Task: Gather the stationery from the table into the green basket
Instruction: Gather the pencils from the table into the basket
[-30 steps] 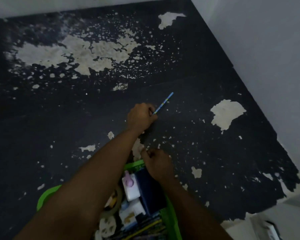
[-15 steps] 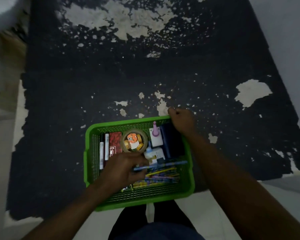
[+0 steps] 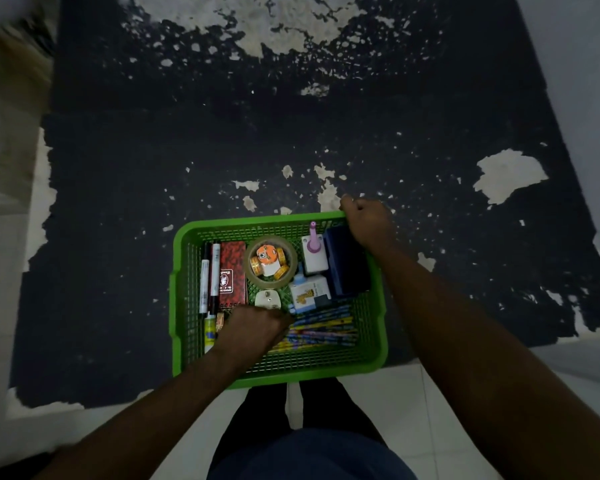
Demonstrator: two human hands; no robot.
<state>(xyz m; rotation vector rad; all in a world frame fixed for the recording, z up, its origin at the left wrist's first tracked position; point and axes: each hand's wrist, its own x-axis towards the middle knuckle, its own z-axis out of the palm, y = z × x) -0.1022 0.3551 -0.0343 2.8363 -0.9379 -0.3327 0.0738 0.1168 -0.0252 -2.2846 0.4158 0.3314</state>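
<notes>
left hand [image 3: 257,329] lower centre, curled over pencils [image 3: 326,325], grip unclear | right hand [image 3: 368,221] grips green basket [image 3: 176,306] upper-right rim

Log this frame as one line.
left hand: inside green basket, at pencils, grip unclear | right hand: grips basket far-right corner

dim, wide-angle bowing, blurred top-left corner

Tabletop [image 3: 291,133]: black surface, its coating peeled to pale patches at 12 and 3 o'clock.
Floor [image 3: 430,403]: white tiles at 6 o'clock.
Wall [image 3: 586,64]: plain pale grey, 2 o'clock.
Light: dim.
</notes>
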